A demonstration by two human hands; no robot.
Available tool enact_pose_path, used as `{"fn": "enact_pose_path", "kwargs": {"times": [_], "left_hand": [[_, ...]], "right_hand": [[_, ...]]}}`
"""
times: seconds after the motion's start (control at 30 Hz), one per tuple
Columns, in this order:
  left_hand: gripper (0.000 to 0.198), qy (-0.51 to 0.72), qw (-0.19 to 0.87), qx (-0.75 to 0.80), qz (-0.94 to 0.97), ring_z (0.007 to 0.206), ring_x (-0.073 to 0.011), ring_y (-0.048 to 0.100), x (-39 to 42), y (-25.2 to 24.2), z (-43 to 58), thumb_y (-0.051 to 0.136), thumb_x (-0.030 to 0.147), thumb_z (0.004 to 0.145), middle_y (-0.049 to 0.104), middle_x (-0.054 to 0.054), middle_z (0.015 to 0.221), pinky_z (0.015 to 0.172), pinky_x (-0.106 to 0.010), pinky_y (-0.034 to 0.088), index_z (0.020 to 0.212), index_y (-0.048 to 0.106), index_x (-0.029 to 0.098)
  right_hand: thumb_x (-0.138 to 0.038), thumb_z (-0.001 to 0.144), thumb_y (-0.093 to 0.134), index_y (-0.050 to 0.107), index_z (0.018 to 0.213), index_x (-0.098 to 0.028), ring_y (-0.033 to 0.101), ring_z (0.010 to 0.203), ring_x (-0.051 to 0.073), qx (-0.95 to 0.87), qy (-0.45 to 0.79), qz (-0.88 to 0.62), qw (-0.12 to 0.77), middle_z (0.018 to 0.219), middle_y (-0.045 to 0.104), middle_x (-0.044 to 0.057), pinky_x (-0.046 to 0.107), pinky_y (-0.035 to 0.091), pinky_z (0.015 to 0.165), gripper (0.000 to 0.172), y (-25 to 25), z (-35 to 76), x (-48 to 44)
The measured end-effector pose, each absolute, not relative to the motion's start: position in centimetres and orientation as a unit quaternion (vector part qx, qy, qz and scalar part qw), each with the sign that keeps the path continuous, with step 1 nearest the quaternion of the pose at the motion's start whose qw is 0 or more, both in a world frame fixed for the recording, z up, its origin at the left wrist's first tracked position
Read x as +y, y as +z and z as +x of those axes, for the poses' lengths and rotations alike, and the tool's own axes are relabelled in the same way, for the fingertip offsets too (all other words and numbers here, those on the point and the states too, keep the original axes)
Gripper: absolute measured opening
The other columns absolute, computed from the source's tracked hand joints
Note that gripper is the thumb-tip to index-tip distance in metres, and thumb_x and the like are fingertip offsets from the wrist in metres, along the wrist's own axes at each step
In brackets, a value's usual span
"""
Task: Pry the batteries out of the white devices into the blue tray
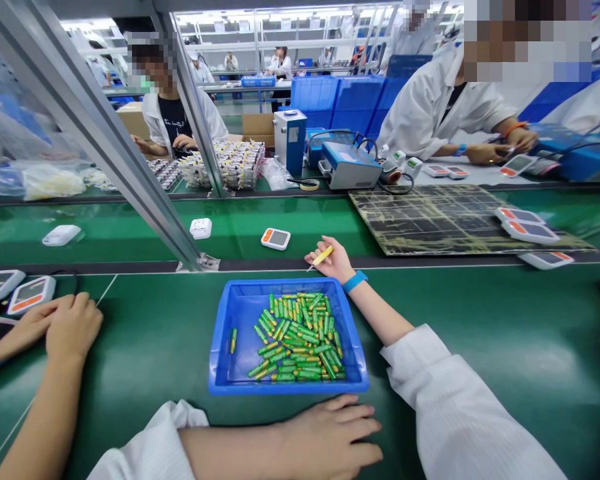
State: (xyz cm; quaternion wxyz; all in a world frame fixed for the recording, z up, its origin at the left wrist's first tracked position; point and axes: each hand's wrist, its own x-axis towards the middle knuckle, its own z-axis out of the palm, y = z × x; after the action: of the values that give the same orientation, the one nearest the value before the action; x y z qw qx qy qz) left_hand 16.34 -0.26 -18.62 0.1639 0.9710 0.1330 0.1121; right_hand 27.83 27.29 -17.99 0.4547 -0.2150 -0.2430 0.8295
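Note:
My left hand [333, 437] lies flat on the green worktop with its fingers spread, just in front of a blue tray [219, 347]. It holds nothing. Beyond the tray's far right corner, my right hand [334, 259], with a blue wristband, is closed around a small yellow-handled screwdriver [324, 255] whose thin metal tip points down and left. Many green batteries [300, 337] with gold-coloured ends are heaped inside the tray, mostly on its right side. One battery [233, 341] stands apart on the left. A white-and-orange device with a screen [275, 239] rests on the belt past my right hand.
White device cases [201, 229] sit on the green belt [230, 227]. A dark board [455, 220] carries more devices [525, 225]. A metal post [130, 160] slants across the left. Close by, a co-worker's hands [73, 327] rest near other devices [31, 294]; another person [445, 113] works opposite.

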Motion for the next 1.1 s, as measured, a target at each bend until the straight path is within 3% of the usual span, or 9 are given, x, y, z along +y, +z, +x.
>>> {"fn": "enact_pose_path", "kwargs": {"times": [0.63, 1.1], "left_hand": [[0.031, 0.159, 0.057, 0.128, 0.977, 0.137, -0.0192, 0.04, -0.5, -22.9, 17.3, 0.037, 0.037, 0.099, 0.054, -0.002, 0.136, 0.115, -0.036, 0.034, 0.118, 0.058, 0.024], [0.029, 0.158, 0.037, 0.126, 0.979, 0.135, -0.018, 0.042, -0.3, -23.3, 17.4, 0.037, 0.036, 0.1, 0.057, 0.0, 0.133, 0.113, -0.036, 0.036, 0.115, 0.059, 0.025]], "right_hand": [[-0.031, 0.078, 0.064, 0.037, 0.049, -0.022, 0.04, 0.041, 0.011, -0.275, 0.814, -0.241, 0.452, 0.033, 0.032, -0.007, 0.033, 0.052, 0.077, 0.04, -19.7, 27.7, 28.0], [-0.028, 0.075, 0.067, 0.042, 0.05, -0.023, 0.04, 0.039, 0.01, -0.292, 0.804, -0.241, 0.458, 0.033, 0.034, -0.008, 0.033, 0.053, 0.078, 0.035, -19.9, 27.6, 28.1]]}}
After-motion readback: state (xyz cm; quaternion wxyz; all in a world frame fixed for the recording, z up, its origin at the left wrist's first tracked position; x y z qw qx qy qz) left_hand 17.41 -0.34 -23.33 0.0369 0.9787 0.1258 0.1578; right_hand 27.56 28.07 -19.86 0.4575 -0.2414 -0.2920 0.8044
